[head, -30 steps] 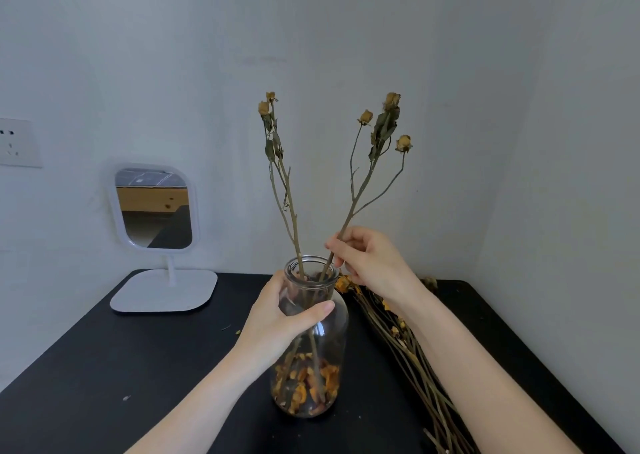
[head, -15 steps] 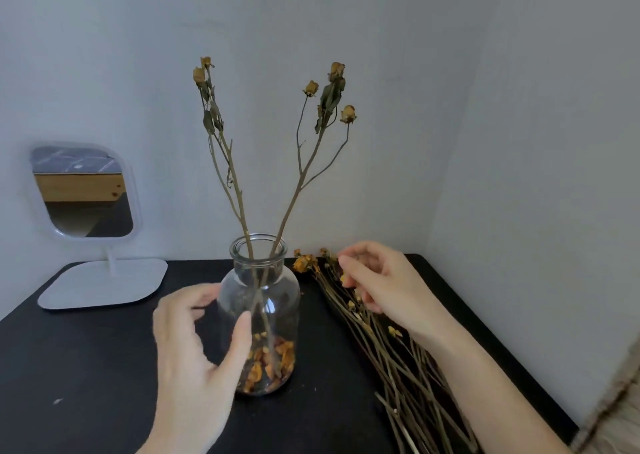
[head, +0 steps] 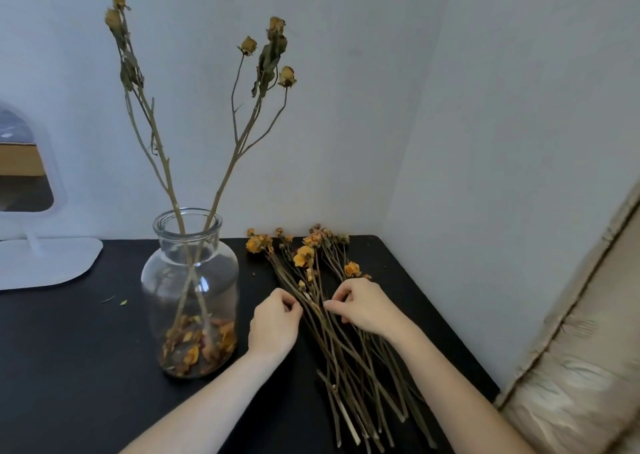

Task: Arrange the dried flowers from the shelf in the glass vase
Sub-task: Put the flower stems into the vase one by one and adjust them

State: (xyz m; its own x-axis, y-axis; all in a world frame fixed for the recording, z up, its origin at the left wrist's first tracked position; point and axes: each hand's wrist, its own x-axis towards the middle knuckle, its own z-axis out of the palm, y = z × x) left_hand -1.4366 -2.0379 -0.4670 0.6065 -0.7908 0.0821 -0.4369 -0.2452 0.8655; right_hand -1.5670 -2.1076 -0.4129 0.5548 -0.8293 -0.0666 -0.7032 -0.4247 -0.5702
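Curling fingers [head: 287,303] half-hidden among stems [head: 346,360]

Two stems [head: 165,162] in glass vase [head: 189,280], left hand [head: 273,327] and right hand [head: 365,309] pinching dried flowers [head: 349,367] alongside

Left grip [head: 275,325]: off the glass vase [head: 190,280], which it clasped a second ago; now down on the tabletop [head: 69,367] to the vase's right, fingers curled onto the left-hand stems of the loose dried flowers [head: 346,349].
Right grip [head: 363,309]: no longer on the forked stem [head: 242,131]; now lower, fingertips pinching stems in the same bundle, near the left grip.
Glass vase: now stands free, untouched.
Forked stem: now leans unheld against the vase rim.
View: swung rightward; the mirror [head: 24,176] sits at the left edge and a beige cushion [head: 571,367] comes in at the right.
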